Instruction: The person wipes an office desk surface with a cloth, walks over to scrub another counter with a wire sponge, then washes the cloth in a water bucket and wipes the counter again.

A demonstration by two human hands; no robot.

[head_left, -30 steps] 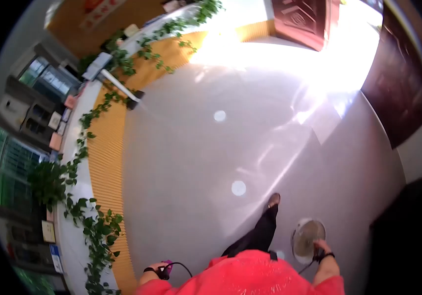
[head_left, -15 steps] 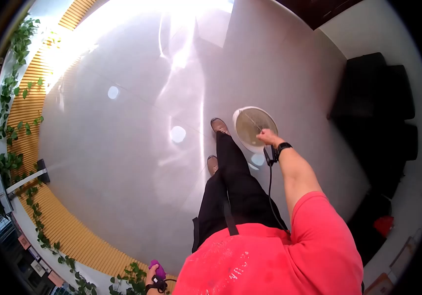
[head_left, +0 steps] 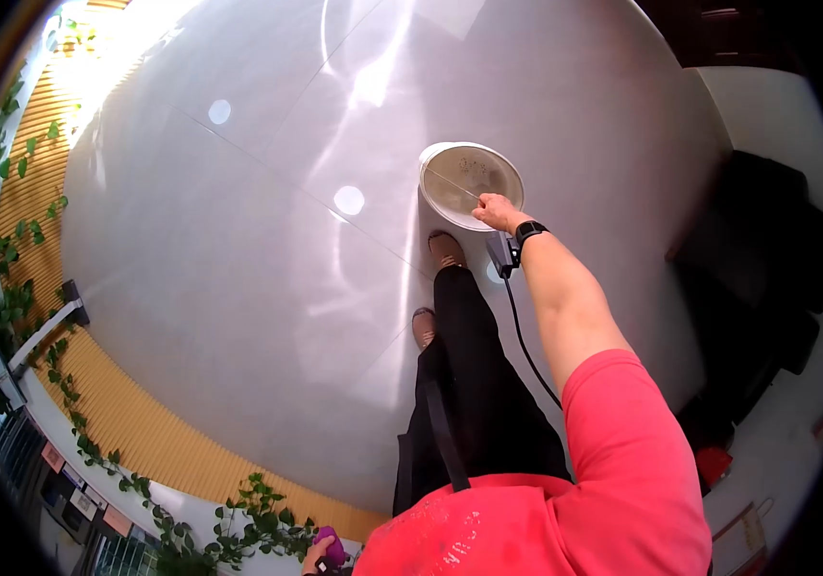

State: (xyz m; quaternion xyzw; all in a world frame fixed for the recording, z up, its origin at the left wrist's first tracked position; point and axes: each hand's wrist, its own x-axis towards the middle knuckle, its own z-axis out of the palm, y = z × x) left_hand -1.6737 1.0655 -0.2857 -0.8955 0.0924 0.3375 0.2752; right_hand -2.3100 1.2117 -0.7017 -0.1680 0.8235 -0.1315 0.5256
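A whitish bucket (head_left: 423,158) with greyish contents and a thin wire handle hangs over the floor, just beyond my shoes. My right hand (head_left: 500,212) is closed on the handle. On that wrist sit a black band and a small black device (head_left: 503,253) with a cable running down. At the bottom edge my left hand (head_left: 316,556) has its fingers wrapped round a purple cloth-like thing (head_left: 333,545); part of that hand is out of frame.
A curved counter with slatted wood (head_left: 157,413) and trailing green plants (head_left: 262,514) runs along the left. A stand (head_left: 45,336) rises beside it. Black seats (head_left: 752,259) are at the right, with a red object (head_left: 714,466) near them. Grey floor (head_left: 238,288) lies ahead.
The view has turned right and down, away from the counter and the doors. The bucket, in my right hand throughout, now appears higher in view. My left hand still holds the purple thing.
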